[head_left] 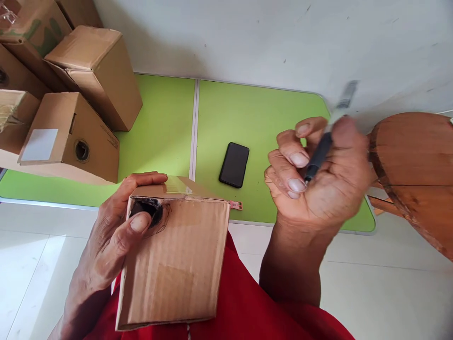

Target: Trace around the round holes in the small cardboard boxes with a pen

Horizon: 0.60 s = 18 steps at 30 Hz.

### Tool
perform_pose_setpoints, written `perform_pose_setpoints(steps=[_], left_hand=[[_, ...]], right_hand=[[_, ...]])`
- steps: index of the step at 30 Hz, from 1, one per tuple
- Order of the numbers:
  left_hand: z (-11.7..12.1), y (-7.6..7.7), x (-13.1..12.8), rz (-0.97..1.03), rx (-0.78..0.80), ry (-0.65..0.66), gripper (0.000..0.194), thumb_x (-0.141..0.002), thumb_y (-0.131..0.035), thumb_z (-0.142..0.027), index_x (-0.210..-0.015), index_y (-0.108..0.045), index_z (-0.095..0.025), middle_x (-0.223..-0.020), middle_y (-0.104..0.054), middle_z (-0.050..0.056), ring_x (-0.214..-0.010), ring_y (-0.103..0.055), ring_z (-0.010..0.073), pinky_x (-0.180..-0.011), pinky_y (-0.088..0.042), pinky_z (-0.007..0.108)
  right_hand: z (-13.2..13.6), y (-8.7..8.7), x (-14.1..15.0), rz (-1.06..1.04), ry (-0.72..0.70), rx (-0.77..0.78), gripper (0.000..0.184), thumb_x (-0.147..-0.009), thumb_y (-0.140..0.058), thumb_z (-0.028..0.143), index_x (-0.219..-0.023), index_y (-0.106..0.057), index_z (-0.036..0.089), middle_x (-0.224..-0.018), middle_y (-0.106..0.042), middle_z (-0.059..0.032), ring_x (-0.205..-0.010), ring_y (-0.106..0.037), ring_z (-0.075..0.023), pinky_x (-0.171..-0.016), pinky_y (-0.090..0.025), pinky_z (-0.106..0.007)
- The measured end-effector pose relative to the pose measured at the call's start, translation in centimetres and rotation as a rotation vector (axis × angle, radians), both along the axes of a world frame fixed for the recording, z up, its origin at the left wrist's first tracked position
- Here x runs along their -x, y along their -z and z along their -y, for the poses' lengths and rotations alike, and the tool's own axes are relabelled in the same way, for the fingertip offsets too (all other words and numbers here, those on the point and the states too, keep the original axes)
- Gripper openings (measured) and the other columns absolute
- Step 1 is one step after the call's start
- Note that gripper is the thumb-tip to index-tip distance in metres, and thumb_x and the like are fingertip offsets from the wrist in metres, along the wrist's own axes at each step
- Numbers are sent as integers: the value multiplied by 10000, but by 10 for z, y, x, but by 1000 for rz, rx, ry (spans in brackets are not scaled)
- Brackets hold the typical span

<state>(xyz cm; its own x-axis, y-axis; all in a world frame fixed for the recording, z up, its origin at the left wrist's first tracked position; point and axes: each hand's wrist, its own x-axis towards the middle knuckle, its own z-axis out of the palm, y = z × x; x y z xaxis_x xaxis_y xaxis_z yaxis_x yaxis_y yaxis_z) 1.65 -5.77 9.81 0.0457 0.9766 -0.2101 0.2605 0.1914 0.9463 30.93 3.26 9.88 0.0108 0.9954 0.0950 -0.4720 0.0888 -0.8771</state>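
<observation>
One cardboard box [180, 264] is clamped near its upper left corner in the left grip [108, 241], the thumb being laid over the one black-edged hole [157, 210]. The bulk of the box is thus held to the right of that grip and below it. One pen [320, 156] (its upper end is blurred) is clamped in the right grip [339, 184], well apart from the box. Beyond, one phone [234, 165] is carried by the green worktop [262, 113]; at least five more boxes [120, 85] are gathered leftward.
</observation>
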Motion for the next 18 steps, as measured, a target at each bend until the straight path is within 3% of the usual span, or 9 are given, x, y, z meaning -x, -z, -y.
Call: perform_pose_setpoints(steps=[3,6,10,13,16,18], left_hand=[[1,-1,-2,30,15,-39,619,-928,-705,-737,-1400,-768,-342,-1130,-802,23,-942,-716,323,-805,-460,422],[2,-6,-6,32,54,-56,598,-952,-676,-675,-1422,-751,-314,-1146,-810,50,-992,-727,353,-835,-474,434],[0,-9,-6,32,68,-30,642,-934,-680,-684,-1437,-739,-290,-1175,-810,78,-1024,-723,379,-847,-477,444],[-1,-7,-5,19,17,-15,662,-927,-702,-719,-1420,-756,-282,-1203,-803,81,-1080,-713,380,-908,-491,448],[0,-3,-4,27,-27,-1,631,-952,-700,-718,-1408,-768,-287,-1258,-802,79,-1134,-718,379,-967,-500,452],[0,-1,-5,25,-26,-22,636,-951,-697,-729,-1405,-774,-291,-1264,-808,81,-1166,-720,392,-992,-514,464]], right_hand=[[16,-17,10,-6,52,-92,334,-961,-863,479,-705,-811,271,-558,-436,77,-321,-242,-58,-274,-211,-253],[29,-22,14,83,88,-57,291,-1028,-847,474,-791,-858,306,-541,-414,73,-361,-298,-90,-310,-272,-256],[42,-21,27,132,186,-122,322,-1087,-755,492,-848,-891,323,-696,-715,-2,-429,-546,-139,-326,-403,-296],[47,-16,40,100,60,-208,284,-1094,-732,496,-940,-908,335,-767,-818,-5,-443,-666,-167,-325,-451,-291],[54,-9,49,98,-38,-232,125,-1072,-785,378,-1078,-901,332,-874,-875,-2,-562,-771,-185,-399,-544,-279],[57,-4,53,121,-41,-248,125,-1048,-811,287,-1139,-891,317,-926,-885,-12,-641,-804,-195,-484,-620,-302]])
